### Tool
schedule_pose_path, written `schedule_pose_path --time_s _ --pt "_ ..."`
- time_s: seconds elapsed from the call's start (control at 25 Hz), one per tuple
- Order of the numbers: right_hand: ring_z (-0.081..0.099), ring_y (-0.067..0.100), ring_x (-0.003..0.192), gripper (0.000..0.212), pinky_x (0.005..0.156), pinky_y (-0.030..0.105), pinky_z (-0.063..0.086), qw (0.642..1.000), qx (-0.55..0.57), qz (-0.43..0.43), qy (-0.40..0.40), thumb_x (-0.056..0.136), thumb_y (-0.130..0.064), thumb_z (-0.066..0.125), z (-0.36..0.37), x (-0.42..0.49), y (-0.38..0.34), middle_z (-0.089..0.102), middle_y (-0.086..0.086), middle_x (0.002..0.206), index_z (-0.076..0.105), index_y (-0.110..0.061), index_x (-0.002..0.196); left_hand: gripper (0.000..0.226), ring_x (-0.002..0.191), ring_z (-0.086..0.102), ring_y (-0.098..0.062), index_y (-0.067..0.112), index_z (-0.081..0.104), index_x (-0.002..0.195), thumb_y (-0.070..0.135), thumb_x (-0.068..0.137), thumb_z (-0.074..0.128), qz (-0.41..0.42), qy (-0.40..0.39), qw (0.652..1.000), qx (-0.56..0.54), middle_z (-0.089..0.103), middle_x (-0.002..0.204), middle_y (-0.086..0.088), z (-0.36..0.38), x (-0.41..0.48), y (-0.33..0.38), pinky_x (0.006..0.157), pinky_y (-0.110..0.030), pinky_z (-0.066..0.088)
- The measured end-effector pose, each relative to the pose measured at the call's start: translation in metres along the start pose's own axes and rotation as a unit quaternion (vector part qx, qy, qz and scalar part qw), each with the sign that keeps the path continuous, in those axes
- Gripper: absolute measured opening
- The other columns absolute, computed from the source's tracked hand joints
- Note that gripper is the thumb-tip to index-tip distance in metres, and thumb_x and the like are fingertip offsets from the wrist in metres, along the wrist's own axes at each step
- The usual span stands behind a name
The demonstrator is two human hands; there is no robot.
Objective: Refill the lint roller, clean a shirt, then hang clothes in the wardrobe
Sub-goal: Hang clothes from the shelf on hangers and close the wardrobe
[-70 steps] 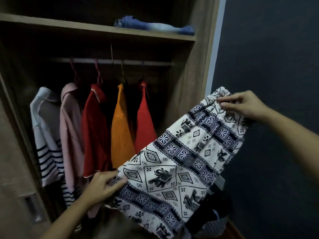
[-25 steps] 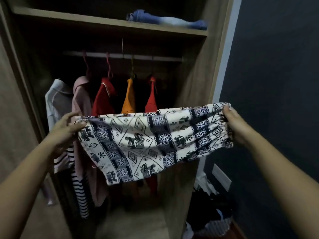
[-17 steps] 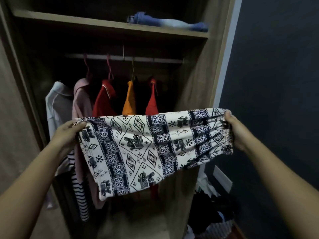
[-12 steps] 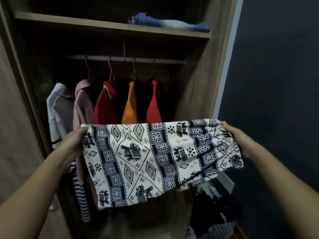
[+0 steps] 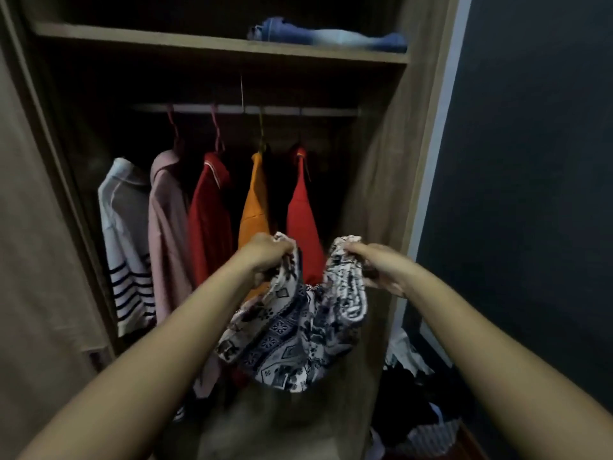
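While five shirts (image 5: 209, 207) already hang on the rail (image 5: 325, 111), left hand (image 5: 265, 257) and right hand (image 5: 374, 265) both clutch the shorts (image 5: 292, 333), not hung yet.

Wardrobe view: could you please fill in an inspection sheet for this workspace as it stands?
Surface: wooden shelf above the rail, carrying folded jeans.
Job's things: patterned garment bunched and sagging between the hands; five tops hang from the rail: striped top, pink top, dark red top, orange top, red top.
Clutter: heap of clothes on the floor right of the wardrobe.
Hands: left hand and right hand each grip the patterned garment, close together.
Cables: nothing seen.
Surroundings: dark wall to the right.
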State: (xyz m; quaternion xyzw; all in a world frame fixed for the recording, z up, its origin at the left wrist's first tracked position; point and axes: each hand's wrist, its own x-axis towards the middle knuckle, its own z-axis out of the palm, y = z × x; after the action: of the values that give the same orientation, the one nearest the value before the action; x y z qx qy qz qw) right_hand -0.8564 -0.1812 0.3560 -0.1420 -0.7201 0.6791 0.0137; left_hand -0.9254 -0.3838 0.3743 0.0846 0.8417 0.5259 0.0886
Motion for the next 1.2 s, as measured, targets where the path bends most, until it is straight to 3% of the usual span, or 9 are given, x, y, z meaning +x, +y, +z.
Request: schedule_pose_path --time_s 0.2,0.4,0.48,0.6,0.72,0.88,1.0,1.12,1.2 --pt "0.058 0.006 0.069 0.028 0.050 0.020 0.050 0.998 -0.023 -0.057 -0.006 0.085 -0.038 0.064 0.031 -0.002 -0.009 0.060 0.000 0.086 0.047 -0.015 0.088 0.028 0.036 0.052 -0.013 0.007 0.056 0.071 0.024 0.093 0.052 0.022 -0.025 0.997 -0.063 0.056 0.061 -0.010 0.024 -0.012 0.021 0.041 -0.013 0.038" --pt "0.063 0.024 0.092 0.059 0.075 0.031 0.057 0.992 0.091 -0.049 -0.075 0.096 -0.055 0.024 0.023 -0.013 -0.020 0.059 0.015 0.112 0.062 -0.010 0.105 0.058 0.098 0.066 -0.028 0.002 0.059 0.118 0.051 0.089 0.051 0.031 -0.074 0.984 -0.160 0.068 0.109 -0.018 0.026 -0.015 0.026 0.091 -0.038 0.052" --pt "0.062 0.027 0.102 0.066 0.079 0.034 0.058 0.987 0.104 -0.054 -0.106 0.095 -0.057 0.018 0.013 -0.018 -0.022 0.055 0.014 0.125 0.067 -0.013 0.102 0.049 0.093 0.069 -0.026 0.008 0.066 0.106 0.052 0.083 0.060 0.062 -0.108 0.978 -0.167 0.072 0.099 -0.014 0.021 -0.019 0.027 0.081 -0.034 0.056" --pt "0.068 0.019 0.096 0.062 0.073 0.029 0.059 0.986 0.090 -0.094 -0.103 0.095 -0.056 0.023 0.007 -0.015 -0.018 0.067 -0.001 0.111 0.073 -0.020 0.098 0.016 0.083 0.069 -0.033 0.003 0.070 0.091 0.015 0.080 0.068 0.138 -0.072 0.977 -0.147 0.073 0.086 -0.017 0.021 -0.025 0.030 0.073 -0.037 0.056" --pt "0.063 0.017 0.099 0.048 0.078 0.024 0.049 0.980 0.031 -0.183 0.067 0.081 -0.062 0.052 -0.006 -0.006 0.007 0.065 -0.005 0.105 0.064 -0.022 0.104 0.008 0.073 0.065 -0.023 0.013 0.065 0.074 0.007 0.075 0.061 0.189 -0.030 0.970 -0.148 0.069 0.072 -0.004 0.013 -0.026 0.042 0.065 -0.029 0.052" --pt "0.044 0.019 0.124 0.135 0.109 0.044 0.033 0.989 0.075 -0.131 -0.010 0.025 -0.085 0.066 -0.011 -0.001 0.046 0.049 -0.001 0.133 0.037 -0.014 0.136 0.025 0.072 0.067 -0.019 0.008 0.062 0.089 0.011 0.064 0.057 0.242 -0.081 0.942 -0.220 0.068 0.078 -0.007 -0.022 -0.021 0.063 0.068 -0.030 0.054" --pt "0.056 0.017 0.115 0.117 0.098 0.036 0.044 0.988 0.040 -0.148 -0.014 0.038 -0.060 0.083 -0.007 -0.001 0.034 0.060 0.004 0.124 0.043 -0.006 0.134 0.020 0.066 0.063 -0.009 0.021 0.062 0.085 0.013 0.067 0.057 0.281 -0.058 0.941 -0.178 0.066 0.077 0.003 -0.055 -0.011 0.068 0.062 -0.024 0.051" --pt "0.064 0.002 0.086 0.053 0.073 0.018 0.050 0.974 0.015 -0.216 0.064 0.068 -0.019 0.079 -0.013 -0.001 0.006 0.064 -0.009 0.097 0.052 -0.025 0.114 0.035 0.075 0.059 0.006 0.028 0.056 0.106 0.000 0.086 0.056 0.352 -0.052 0.934 -0.044 0.064 0.088 0.014 -0.078 -0.004 0.055 0.066 -0.011 0.048" --pt "0.060 0.004 0.093 0.041 0.083 0.021 0.049 0.960 -0.022 -0.269 0.074 0.081 -0.003 0.065 -0.016 -0.007 -0.016 0.062 -0.011 0.101 0.052 -0.033 0.106 0.038 0.092 0.057 0.007 0.020 0.048 0.118 -0.004 0.089 0.055 0.375 -0.065 0.925 -0.010 0.061 0.103 0.012 -0.085 -0.001 0.045 0.079 -0.009 0.046"
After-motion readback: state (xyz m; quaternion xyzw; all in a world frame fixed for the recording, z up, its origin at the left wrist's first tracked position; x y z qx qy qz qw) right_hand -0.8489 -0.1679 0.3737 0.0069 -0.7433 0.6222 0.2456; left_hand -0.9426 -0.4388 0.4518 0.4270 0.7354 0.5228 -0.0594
